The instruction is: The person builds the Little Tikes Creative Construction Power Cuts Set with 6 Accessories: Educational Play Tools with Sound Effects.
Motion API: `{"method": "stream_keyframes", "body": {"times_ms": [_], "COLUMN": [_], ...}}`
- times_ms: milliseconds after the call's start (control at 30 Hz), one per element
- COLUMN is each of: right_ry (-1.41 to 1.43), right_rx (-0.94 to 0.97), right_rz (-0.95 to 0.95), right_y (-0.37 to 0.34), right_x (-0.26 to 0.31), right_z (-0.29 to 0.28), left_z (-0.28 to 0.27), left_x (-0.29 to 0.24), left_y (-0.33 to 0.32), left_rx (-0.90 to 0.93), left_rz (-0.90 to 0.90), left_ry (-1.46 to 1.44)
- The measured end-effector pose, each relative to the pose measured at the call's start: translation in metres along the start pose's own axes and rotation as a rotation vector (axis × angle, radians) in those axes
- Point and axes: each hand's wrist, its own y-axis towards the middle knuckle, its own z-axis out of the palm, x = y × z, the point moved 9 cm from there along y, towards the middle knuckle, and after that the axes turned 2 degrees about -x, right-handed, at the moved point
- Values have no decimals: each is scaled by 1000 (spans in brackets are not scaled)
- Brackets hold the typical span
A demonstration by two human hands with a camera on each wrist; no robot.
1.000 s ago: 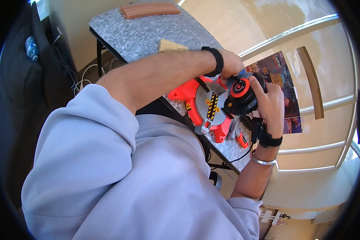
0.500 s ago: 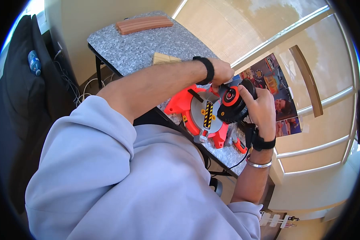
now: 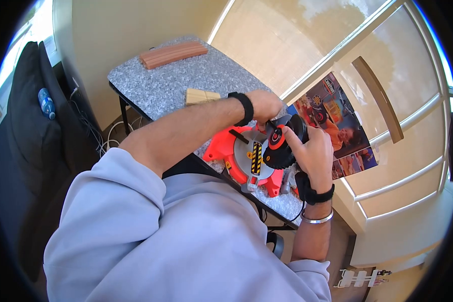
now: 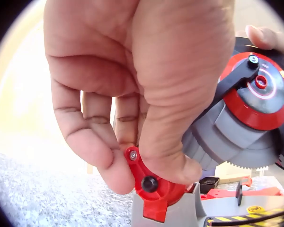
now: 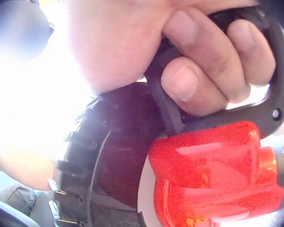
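Saw (image 3: 243,155) just right of centre in head frame, on table (image 3: 161,83). Right hand (image 3: 315,153): grip wrapped round black handle (image 5: 260,116). Left hand (image 3: 266,105): grip pinching red bracket (image 4: 164,195) (low centre, left wrist frame). Risk: 2 hands pulling unevenly might skew saw.

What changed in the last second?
The toy miter saw's head shifted left in the head view, nearer the striped insert on its base. The whole view shifted too; the camera moved. No visible grab or release: right-hand grip stays on the black handle, left-hand grip at the red pivot piece. Brown planks and pale blocks stayed put on the speckled table.
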Motion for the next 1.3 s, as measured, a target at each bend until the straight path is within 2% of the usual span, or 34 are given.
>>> {"method": "stream_keyframes", "body": {"times_ms": [267, 567, 767, 833, 1033, 1133, 1167, 1300], "right_ry": [23, -44, 4, -13, 17, 15, 36, 98], "right_rx": [-38, -58, -1, -41, -119, -116, -53, -69], "right_rz": [-29, -37, 0, -49, -44, -45, -22, 4], "right_y": [-3, -4, -1, -4, -14, -20, -19, -19], "right_x": [0, -1, -6, -3, -8, -7, -9, -15], "right_z": [-3, -6, -4, -7, -3, -6, -3, -2], "left_z": [-8, -1, 6, 3, 0, 8, 8, 7], "left_x": [-8, 3, 10, 10, 1, 6, 5, 7], "left_y": [-4, -3, -1, -3, -4, 2, 1, 0], "left_rx": [-81, -33, 18, 1, 1, 39, 42, 11], "left_rz": [-29, -70, -81, -88, -23, -14, -6, 38], "left_ry": [94, 74, 36, 19, 50, 86, 71, 33]}}
